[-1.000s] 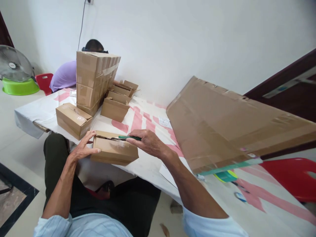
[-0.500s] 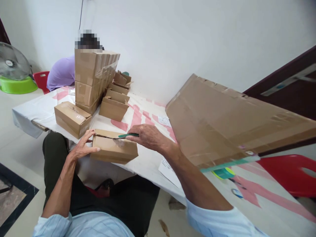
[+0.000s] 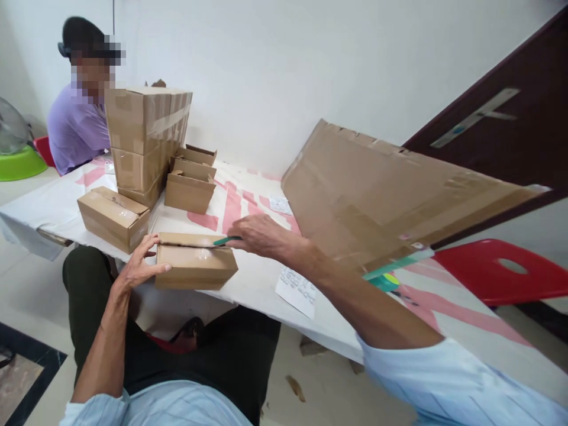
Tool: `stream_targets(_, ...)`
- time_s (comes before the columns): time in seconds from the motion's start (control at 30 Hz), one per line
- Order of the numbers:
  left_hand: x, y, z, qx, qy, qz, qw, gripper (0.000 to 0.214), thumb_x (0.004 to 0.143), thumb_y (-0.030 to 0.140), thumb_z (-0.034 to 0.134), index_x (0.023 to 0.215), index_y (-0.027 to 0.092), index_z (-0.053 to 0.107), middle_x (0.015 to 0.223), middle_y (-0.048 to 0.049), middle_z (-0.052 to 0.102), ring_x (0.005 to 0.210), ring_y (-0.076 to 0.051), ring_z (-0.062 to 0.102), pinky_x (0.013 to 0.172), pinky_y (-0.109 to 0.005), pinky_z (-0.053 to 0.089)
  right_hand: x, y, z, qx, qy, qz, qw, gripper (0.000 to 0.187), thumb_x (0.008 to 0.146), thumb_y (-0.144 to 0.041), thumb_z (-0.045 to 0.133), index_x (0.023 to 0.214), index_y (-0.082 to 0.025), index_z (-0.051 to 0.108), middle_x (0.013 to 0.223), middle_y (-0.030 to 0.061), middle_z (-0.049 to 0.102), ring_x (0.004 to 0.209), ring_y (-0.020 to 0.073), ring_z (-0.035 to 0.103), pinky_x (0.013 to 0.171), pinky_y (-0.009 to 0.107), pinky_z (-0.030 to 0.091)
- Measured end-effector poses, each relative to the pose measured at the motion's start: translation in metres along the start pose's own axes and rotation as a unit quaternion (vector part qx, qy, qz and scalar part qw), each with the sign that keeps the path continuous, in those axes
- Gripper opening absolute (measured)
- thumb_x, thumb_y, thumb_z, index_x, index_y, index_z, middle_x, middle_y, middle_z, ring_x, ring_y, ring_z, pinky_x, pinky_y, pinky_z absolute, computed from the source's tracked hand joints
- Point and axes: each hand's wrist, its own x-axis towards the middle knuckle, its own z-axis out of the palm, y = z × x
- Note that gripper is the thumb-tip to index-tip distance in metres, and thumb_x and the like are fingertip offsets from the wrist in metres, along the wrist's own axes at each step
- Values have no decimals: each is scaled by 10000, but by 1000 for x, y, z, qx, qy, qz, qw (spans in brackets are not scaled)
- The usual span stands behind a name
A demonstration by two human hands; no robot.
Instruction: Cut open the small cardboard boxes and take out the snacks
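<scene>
A small taped cardboard box lies at the near edge of the table, in front of me. My left hand grips its left end, thumb on the front face and fingers on top. My right hand is closed on a green-handled cutter. The cutter lies along the box's taped top seam, at its right end.
A closed box sits to the left, a tall stack of boxes and open boxes behind. A large flattened carton leans at the right. Another person in purple sits at the far left. A red stool stands right.
My right hand has drawn the cutter rightward along the box's top seam. My head has turned, so the scene has shifted left. The person in purple has sat up.
</scene>
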Motion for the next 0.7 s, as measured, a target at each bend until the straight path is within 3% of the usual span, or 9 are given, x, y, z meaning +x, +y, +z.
stream_targets(0.17,0,9,0,24,-19,11,999,788,730,538,899,1437,295,649,1598,-135,508,1515,-397,475,1127,-515,523,-53,39,21,95,79,16,992,374,1071,-510,554,1001,-247,811,980,77,809,868,234,721,740,332,465)
stream_targets(0.27,0,14,-1,43,-29,6,999,848,730,548,891,1493,312,608,1624,-130,481,1525,-408,457,1127,-520,526,-74,52,48,188,179,99,961,392,1068,-506,509,1099,-242,798,1062,86,808,919,247,723,818,361,523)
stream_targets(0.33,1,17,-2,51,-34,3,998,897,729,559,884,1533,313,572,1643,-134,459,1529,-417,448,1124,-528,530,-79,50,83,227,227,175,931,420,1068,-500,465,1110,-230,784,1068,101,796,936,260,716,830,377,538)
stream_targets(0.47,4,21,-3,50,-42,-5,998,993,734,562,878,1608,298,489,1674,-154,418,1524,-424,447,1134,-545,527,-69,24,171,246,231,302,892,401,1032,-475,464,1091,-215,764,1065,131,768,947,276,694,833,395,548)
stream_targets(0.57,5,23,-4,46,-45,-12,998,1056,734,560,881,1648,281,433,1691,-166,390,1538,-430,431,1152,-552,521,-55,7,214,270,255,327,869,396,1025,-485,477,1063,-206,757,1005,139,752,949,286,684,877,422,553)
stream_targets(0.63,7,24,-4,46,-45,-18,998,1081,733,557,883,1662,269,412,1698,-172,379,1548,-439,417,1162,-558,519,-46,3,217,284,279,321,859,415,1039,-487,456,1053,-200,755,984,144,741,962,293,678,906,444,557)
stream_targets(0.7,8,24,-4,44,-45,-20,998,1085,737,555,883,1669,275,402,1696,-167,384,1553,-444,411,1168,-564,519,-39,1,201,297,310,295,853,422,1060,-471,428,1086,-204,753,1029,149,738,1015,299,671,933,461,560)
